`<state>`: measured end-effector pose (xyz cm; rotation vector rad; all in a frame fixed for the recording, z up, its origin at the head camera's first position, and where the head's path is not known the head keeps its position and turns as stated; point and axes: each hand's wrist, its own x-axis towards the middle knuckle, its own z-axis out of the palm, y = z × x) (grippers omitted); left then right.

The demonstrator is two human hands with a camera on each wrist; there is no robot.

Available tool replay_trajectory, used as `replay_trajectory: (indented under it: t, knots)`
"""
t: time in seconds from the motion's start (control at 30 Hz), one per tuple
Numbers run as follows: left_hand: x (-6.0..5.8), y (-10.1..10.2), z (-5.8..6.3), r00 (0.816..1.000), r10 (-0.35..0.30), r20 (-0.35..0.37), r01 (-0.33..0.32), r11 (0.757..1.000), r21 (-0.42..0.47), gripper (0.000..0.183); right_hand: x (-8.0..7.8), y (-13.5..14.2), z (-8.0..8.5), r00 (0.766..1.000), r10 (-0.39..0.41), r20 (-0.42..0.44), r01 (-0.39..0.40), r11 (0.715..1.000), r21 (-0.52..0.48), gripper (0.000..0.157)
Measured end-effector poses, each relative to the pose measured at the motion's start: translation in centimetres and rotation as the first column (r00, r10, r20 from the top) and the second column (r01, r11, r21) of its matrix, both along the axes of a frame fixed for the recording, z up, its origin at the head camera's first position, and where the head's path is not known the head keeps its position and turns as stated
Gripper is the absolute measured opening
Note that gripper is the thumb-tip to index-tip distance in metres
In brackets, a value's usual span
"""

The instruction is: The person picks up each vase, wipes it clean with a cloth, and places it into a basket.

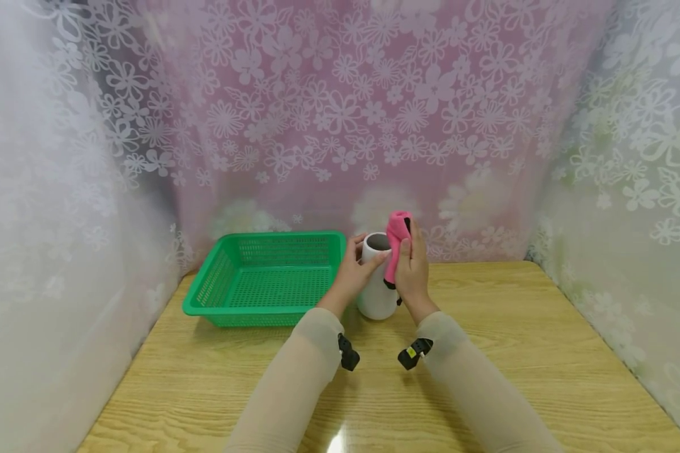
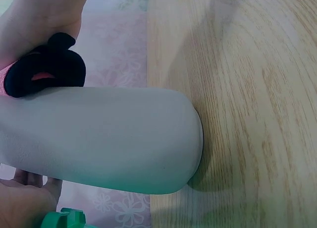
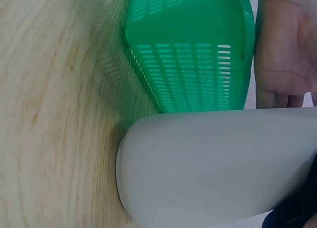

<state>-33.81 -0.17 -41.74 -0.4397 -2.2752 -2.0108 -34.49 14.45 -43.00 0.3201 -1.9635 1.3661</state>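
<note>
A tall white vase [image 1: 377, 305] with an open, dark mouth stands upright on the table. My left hand [image 1: 351, 275] holds it near the top from the left, the thumb across the front and fingers at the far side of the rim. On the vase's right side, my right hand [image 1: 415, 272] grips a folded pink cloth [image 1: 398, 242] with black edging, thumb over it. In the left wrist view, the cloth's rolled black edge [image 2: 74, 69] lies right against the vase wall [image 2: 109, 139]. Most of the right hand is outside the right wrist view.
A green perforated plastic basket [image 1: 283, 316] stands close to the left of the vase. Wood-grain table [image 1: 515, 340] extends around them. Floral curtains [image 1: 374, 126] hang behind and at both sides. Each wrist carries a small black camera [image 1: 348, 353].
</note>
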Motion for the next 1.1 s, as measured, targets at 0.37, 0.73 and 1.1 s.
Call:
replay_trajectory:
  t: [0.37,0.73,1.1]
  knots:
    - [0.0,-0.1,0.0,1.0,-0.006,0.011,0.006,1.0,0.022,0.07,0.3,-0.1,-0.1,0.996,0.017,0.087,-0.012,0.998,-0.059,0.052]
    - [0.1,-0.1,0.1,1.0,-0.004,-0.005,0.004,1.0,0.005,0.072,0.4,-0.3,-0.5,0.988,-0.041,0.151,0.051,0.997,-0.064,0.056]
    - [0.1,-0.2,0.0,1.0,-0.003,-0.008,0.003,1.0,0.004,0.074,0.5,0.0,-1.8,0.954,-0.092,0.285,0.103,0.994,-0.024,0.057]
